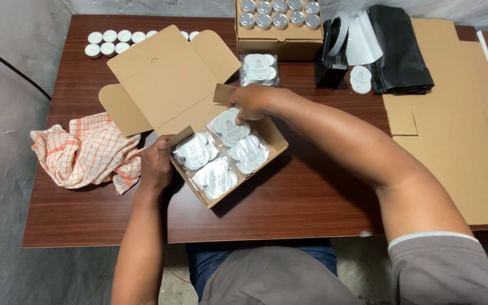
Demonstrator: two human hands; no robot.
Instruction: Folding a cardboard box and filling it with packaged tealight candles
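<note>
Cardboard mailer box (266, 148), brown and shallow with its big lid flap thrown back, sits at the middle of the dark wooden table (312, 209) right in front of you; judging by its contents, you are near the end of filling it; four clear plastic packets of round white discs (216, 175) lie in a two-by-two block that covers nearly all of the floor that shows. Your left hand (156, 164) steadies the near left corner, fingers curled against the outside wall and holding nothing else; your right hand (251, 103) is over the far packet (229, 127), fingertips pinched narrow on its top edge, so that one looks only half settled. Closing the lid looks to be left. Flat unfolded brown cardboard blanks (453, 130) lie to your right, well apart; a second open brown box of silver-lidded jars (278, 17) stands at the far edge; one more clear packet of discs (259, 69) lies just before it, outside your box; a row of small white round tubs (114, 40) sits far left; an orange checked cloth (86, 155) lies near your left hand.
</note>
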